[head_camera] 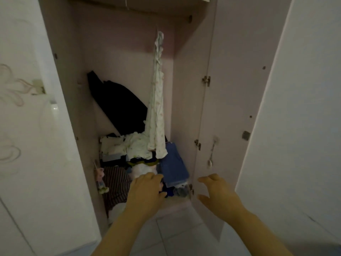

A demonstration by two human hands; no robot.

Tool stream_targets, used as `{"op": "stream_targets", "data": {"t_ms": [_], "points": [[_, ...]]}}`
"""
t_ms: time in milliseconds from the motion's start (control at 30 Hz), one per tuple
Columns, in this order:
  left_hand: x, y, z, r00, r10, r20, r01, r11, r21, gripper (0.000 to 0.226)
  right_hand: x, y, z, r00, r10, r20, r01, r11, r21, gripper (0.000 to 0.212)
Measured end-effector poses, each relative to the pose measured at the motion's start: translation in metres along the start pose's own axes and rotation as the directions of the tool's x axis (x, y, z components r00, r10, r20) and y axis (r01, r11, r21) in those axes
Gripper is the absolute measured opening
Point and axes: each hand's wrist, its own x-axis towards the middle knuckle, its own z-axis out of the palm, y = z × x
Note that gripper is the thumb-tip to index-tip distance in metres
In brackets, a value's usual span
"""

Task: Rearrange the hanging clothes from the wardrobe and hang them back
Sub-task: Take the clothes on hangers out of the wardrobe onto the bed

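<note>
An open pink wardrobe (127, 58) fills the view. One white patterned garment (157, 100) hangs from the rail (189, 17) near the top right. Below it lies a heap of clothes (136, 146): white pieces, a black garment (120, 104) leaning on the back wall, folded blue cloth (173, 167) and striped fabric (116, 183). My left hand (145, 193) reaches into the bottom of the heap, its fingers curled down onto dark cloth; its fingertips are hidden. My right hand (217, 194) hovers beside the door edge, fingers spread, holding nothing.
The right wardrobe door (230, 108) stands open, with hinges and a spoon-like item (210, 159) hanging from a hook. The left door (27, 126) is open too, white with a swirl pattern. Pale floor tiles (177, 233) lie below.
</note>
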Motion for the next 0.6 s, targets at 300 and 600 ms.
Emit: {"op": "stream_targets", "data": {"t_ms": [300, 600], "points": [[0.173, -0.051, 0.009, 0.994, -0.039, -0.103, 0.038, 0.999, -0.013, 0.046, 0.190, 0.028, -0.014, 0.998, -0.066, -0.022, 0.064, 0.996, -0.066, 0.048], [0.361, -0.112, 0.004, 0.986, -0.029, -0.166, 0.027, 0.999, -0.017, 0.051, 0.385, 0.028, -0.043, 0.983, -0.136, -0.122, 0.135, 0.991, -0.015, 0.053]]}}
